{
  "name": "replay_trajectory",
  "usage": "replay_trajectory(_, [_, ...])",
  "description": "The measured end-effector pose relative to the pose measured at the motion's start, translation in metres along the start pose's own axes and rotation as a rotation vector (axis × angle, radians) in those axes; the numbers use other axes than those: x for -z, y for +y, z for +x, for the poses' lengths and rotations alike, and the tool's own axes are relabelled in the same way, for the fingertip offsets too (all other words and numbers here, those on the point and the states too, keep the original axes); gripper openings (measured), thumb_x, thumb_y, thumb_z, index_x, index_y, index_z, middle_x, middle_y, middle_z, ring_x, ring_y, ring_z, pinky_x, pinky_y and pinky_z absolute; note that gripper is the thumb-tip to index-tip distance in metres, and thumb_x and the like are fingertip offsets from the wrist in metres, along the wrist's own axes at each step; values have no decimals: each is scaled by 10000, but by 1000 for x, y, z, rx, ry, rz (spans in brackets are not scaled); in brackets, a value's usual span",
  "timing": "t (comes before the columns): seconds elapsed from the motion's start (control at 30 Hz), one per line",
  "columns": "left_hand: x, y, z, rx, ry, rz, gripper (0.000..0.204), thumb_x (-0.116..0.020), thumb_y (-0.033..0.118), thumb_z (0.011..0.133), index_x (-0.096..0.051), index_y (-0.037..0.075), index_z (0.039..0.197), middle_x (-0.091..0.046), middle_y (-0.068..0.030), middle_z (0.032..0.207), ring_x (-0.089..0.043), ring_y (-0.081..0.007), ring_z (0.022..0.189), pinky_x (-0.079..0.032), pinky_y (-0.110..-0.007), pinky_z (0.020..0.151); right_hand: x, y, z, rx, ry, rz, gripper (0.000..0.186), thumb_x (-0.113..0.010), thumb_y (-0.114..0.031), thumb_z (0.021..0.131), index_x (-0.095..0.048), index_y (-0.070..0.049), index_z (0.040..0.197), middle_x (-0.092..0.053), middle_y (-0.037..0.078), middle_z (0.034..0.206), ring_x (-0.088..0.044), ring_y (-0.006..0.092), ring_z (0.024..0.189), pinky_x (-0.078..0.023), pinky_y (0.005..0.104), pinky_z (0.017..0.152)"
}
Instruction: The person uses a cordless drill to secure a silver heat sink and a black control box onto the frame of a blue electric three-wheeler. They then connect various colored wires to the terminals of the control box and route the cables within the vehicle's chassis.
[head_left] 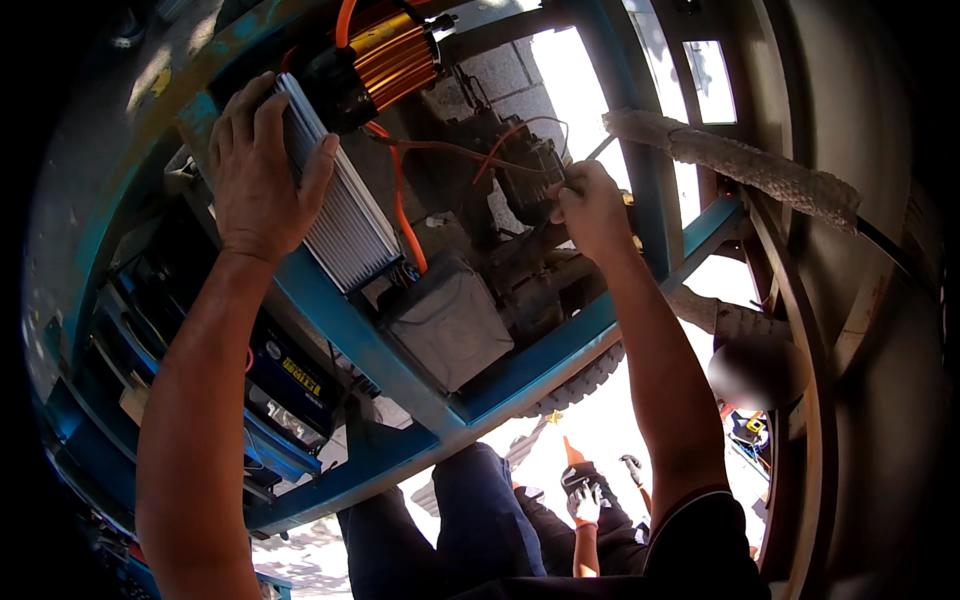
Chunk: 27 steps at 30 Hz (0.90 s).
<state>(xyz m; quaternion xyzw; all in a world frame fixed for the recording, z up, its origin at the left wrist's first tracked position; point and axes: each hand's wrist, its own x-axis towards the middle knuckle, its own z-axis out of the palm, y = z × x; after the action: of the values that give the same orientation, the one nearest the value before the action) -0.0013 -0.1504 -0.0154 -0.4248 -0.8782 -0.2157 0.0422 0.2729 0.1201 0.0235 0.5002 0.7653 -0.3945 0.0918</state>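
My left hand [262,180] lies over the upper end of a silver finned metal box [345,215], its fingers spread along the edge and the thumb on top. My right hand [597,212] is closed in a pinch beside a dark mechanical part [515,165]; what sits between the fingers is too small to make out. A thin reddish wire [455,149] reaches toward those fingertips. Above the finned box is a copper-coloured ribbed motor [395,62]. Thick orange cable [402,205] runs down from it toward a grey box [450,322].
A blue metal frame [365,350] surrounds these parts. Wrapped tubing [735,160] slants across the right side. A black battery-like box [290,375] sits at the left. Below, another person's gloved hand [584,503] shows near a knobby tire [580,385].
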Motion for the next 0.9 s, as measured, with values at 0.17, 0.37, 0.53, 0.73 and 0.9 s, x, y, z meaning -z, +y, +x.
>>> replay_trajectory(0.17, [-9, -3, 0, -35, 36, 18, 636, -552, 569, 1010, -494, 114, 1451, -449, -120, 1537, -410, -351, 1437, -338, -524, 1186, 7, 25, 54, 98, 50, -511, 272, -696, -185, 902, -727, -25, 1120, -755, 171, 1096, -723, 376, 1049, -570, 485, 887])
replay_trajectory(0.37, [2, 0, -2, -34, 30, 48, 628, -546, 559, 1006, -500, 115, 1448, -452, -116, 1538, -420, -366, 1434, -334, -526, 1186, -17, 19, 124, 296, -104, -1151, 132, -641, -103, 892, -727, -82, 990, -745, 159, 1013, -732, 372, 986, -594, 482, 863])
replay_trajectory(0.53, [-1, 0, -7, 6, 25, 28, 608, -555, 551, 996, -507, 123, 1425, -445, -115, 1548, -425, -360, 1431, -341, -524, 1181, -21, 8, 158, 202, -213, -1230, 223, -673, -82, 858, -767, -93, 1060, -747, 151, 1073, -727, 363, 1026, -597, 473, 864])
replay_trajectory(0.73, [-2, 1, -7, 36, 0, 34, 620, -530, 567, 993, -495, 131, 1431, -436, -129, 1552, -385, -379, 1463, -312, -542, 1205, -14, 30, 177, 325, -232, -1112, 167, -658, -55, 878, -746, -19, 1016, -748, 234, 1063, -724, 410, 1049, -585, 468, 918])
replay_trajectory(0.9, [-3, 3, -7, 42, -3, 28, 623, -538, 563, 988, -491, 133, 1436, -436, -129, 1552, -379, -378, 1471, -311, -543, 1214, -20, 15, 177, 229, -288, -1196, 181, -644, -43, 888, -744, -20, 1037, -746, 227, 1094, -719, 398, 1074, -578, 469, 932])
